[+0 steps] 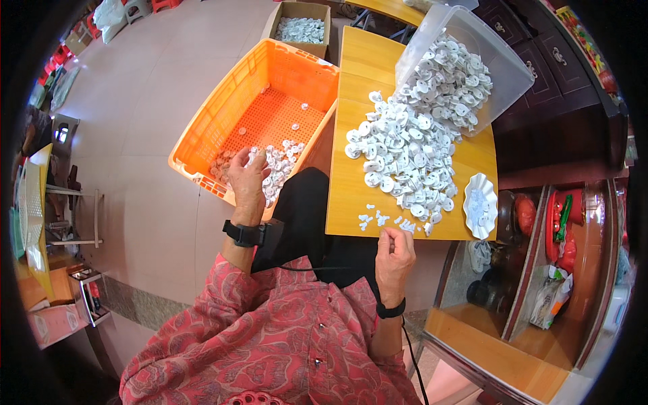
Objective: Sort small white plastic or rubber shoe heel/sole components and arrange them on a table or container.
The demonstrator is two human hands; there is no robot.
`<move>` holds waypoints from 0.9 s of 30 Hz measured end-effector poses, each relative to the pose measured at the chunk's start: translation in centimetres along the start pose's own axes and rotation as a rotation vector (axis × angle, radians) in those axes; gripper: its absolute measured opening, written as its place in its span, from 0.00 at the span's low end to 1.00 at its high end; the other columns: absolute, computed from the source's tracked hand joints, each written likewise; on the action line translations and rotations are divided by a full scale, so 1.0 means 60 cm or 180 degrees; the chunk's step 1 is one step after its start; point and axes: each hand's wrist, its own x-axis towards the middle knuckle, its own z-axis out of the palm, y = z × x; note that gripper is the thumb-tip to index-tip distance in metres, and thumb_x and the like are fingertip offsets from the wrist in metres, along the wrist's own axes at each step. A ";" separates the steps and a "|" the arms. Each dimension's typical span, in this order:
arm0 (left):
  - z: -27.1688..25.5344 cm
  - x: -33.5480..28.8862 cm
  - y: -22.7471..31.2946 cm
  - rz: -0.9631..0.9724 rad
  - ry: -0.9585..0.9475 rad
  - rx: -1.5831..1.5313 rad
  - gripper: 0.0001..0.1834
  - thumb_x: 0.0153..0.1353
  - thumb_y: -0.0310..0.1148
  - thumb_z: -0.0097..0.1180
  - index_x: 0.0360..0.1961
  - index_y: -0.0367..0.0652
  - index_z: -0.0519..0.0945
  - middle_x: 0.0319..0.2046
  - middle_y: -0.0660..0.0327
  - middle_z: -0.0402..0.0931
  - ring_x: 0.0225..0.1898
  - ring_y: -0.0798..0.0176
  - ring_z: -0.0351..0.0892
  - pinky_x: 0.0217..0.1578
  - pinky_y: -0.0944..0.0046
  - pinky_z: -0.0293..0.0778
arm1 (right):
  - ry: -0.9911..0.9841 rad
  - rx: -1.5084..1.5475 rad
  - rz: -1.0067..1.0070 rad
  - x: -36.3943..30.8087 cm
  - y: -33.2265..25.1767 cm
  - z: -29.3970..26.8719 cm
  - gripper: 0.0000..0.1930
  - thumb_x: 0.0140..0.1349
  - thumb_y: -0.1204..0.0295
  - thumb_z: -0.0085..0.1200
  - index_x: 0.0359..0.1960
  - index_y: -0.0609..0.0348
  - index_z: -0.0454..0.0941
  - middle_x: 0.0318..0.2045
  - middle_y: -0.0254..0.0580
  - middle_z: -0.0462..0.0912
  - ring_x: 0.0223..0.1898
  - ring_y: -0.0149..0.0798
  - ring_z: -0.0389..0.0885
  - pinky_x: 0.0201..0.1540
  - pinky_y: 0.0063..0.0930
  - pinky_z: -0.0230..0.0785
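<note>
My left hand is over the near end of an orange plastic crate, its fingers apart and nothing visible in them. Round white plastic parts lie inside the crate below it, most of them gathered at the near end. At the front edge of a yellow table, my right hand is closed, thumb and forefinger pinched together. Whatever it may hold is too small to make out. Just beyond those fingers are several small translucent pieces. A big heap of white plastic parts spreads over the table.
A clear plastic bin lies tipped on the table, spilling more parts. On the right, a white scalloped dish holds small translucent pieces. Behind the crate stands a cardboard box. Dark drawers and an open cabinet flank the table's right side.
</note>
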 end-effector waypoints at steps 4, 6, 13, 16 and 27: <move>0.010 -0.012 -0.020 0.0296 -0.0318 0.0383 0.23 0.61 0.28 0.64 0.56 0.29 0.74 0.46 0.54 0.76 0.37 0.66 0.79 0.34 0.69 0.78 | 0.0124 -0.0518 -0.0682 0.015 -0.015 0.012 0.07 0.61 0.78 0.58 0.41 0.60 0.80 0.38 0.44 0.77 0.41 0.48 0.78 0.44 0.41 0.70; 0.021 -0.038 -0.018 0.0293 -0.0539 0.0428 0.20 0.62 0.28 0.64 0.52 0.30 0.77 0.45 0.56 0.78 0.37 0.67 0.80 0.33 0.69 0.78 | 0.0070 -0.0728 -0.0768 0.024 -0.018 0.021 0.08 0.61 0.77 0.58 0.42 0.59 0.81 0.38 0.44 0.76 0.42 0.48 0.77 0.45 0.41 0.68; 0.053 -0.109 -0.031 0.1221 -0.1596 0.1359 0.10 0.60 0.27 0.63 0.42 0.35 0.83 0.32 0.58 0.80 0.30 0.68 0.79 0.33 0.68 0.76 | -0.0002 -0.1038 -0.0799 0.039 -0.035 0.040 0.09 0.60 0.76 0.59 0.43 0.57 0.81 0.38 0.43 0.75 0.40 0.47 0.76 0.44 0.42 0.66; 0.056 -0.126 -0.026 0.1957 -0.1977 0.1512 0.08 0.58 0.25 0.62 0.39 0.35 0.83 0.33 0.57 0.80 0.30 0.64 0.80 0.32 0.67 0.76 | 0.0132 -0.0909 -0.0720 0.042 -0.026 0.035 0.08 0.60 0.76 0.59 0.41 0.58 0.81 0.37 0.43 0.75 0.40 0.47 0.76 0.43 0.42 0.67; 0.068 -0.181 0.005 0.3548 -0.3226 0.2737 0.16 0.46 0.30 0.68 0.39 0.54 0.87 0.43 0.59 0.75 0.43 0.54 0.72 0.42 0.56 0.66 | -0.0144 -0.0914 -0.0764 -0.006 -0.007 0.019 0.13 0.56 0.80 0.58 0.44 0.58 0.82 0.37 0.42 0.75 0.42 0.46 0.76 0.45 0.42 0.67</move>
